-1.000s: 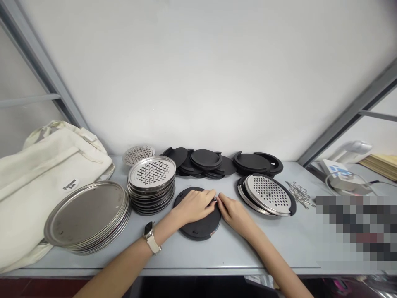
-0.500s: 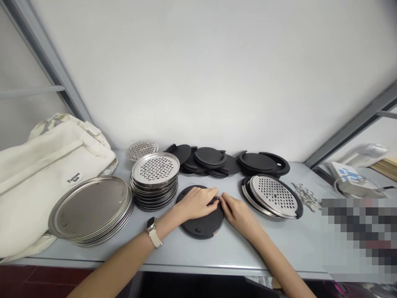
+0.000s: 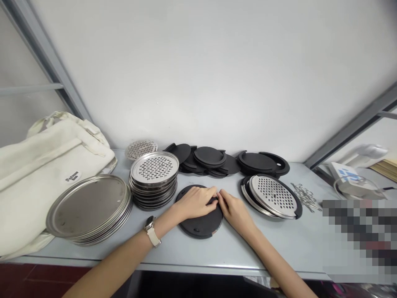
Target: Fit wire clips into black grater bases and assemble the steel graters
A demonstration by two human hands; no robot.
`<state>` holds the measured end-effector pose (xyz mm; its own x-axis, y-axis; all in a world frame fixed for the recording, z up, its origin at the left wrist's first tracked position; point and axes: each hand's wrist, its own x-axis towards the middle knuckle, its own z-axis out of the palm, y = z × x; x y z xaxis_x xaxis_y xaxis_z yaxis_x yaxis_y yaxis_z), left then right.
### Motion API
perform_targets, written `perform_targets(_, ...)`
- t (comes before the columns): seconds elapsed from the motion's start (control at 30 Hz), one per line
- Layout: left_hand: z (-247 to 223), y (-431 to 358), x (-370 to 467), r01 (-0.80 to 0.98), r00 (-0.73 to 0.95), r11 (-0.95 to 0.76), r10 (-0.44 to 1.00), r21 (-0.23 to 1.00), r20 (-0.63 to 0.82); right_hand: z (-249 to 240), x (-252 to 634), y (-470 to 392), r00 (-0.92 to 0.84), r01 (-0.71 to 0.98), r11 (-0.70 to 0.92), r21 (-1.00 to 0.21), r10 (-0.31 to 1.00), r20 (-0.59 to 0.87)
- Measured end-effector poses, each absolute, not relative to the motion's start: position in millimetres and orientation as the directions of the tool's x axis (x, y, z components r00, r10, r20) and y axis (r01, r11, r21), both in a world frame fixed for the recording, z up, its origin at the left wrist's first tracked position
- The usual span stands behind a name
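A black round disc [image 3: 201,225] with a raised rim lies flat on the table in front of me. My left hand [image 3: 197,203] lies across it, fingers bent and closed at its right-hand edge. Against that same edge, my right hand [image 3: 231,205] is closed in a pinch, its fingertips touching those of the left. A small shiny metal piece showed between the fingertips a moment ago; the fingers now mostly hide it. A small dark slot or nub [image 3: 196,230] shows near the disc's front edge.
Left stand large metal trays [image 3: 88,207] and stacked round grater plates [image 3: 155,169], beside a cream bag [image 3: 58,165]. Black discs and holders [image 3: 209,156] line the wall. Right lie a grater plate in a black holder [image 3: 274,196] and loose wire pieces [image 3: 305,198]. The table's front edge [image 3: 186,268] is near.
Both hands stay at the disc's right-hand edge. The right fingertips have shifted slightly up and left, closer to the left ones, covering the small metal piece.
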<state>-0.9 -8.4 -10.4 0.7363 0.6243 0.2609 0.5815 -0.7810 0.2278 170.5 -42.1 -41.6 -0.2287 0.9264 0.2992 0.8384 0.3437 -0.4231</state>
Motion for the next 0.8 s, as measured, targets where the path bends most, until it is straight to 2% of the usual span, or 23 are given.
perform_targets(0.27,-5,-10,0,0.578,0.738,-0.77,0.635,0.272,0.229,-41,171,-39,-0.256,0.824,0.353,-0.444,0.93,0.264)
perform_targets(0.6,-4,-10,1,0.603,0.722,-0.753,0.655,0.264,0.221,-36,177,-35,-0.319,0.731,0.375,-0.57,0.926,0.201)
perform_targets(0.8,-2,-11,2,0.613,0.713,-0.746,0.664,0.26,0.225,-40,182,-33,-0.334,0.749,0.383,-0.54,0.923,0.192)
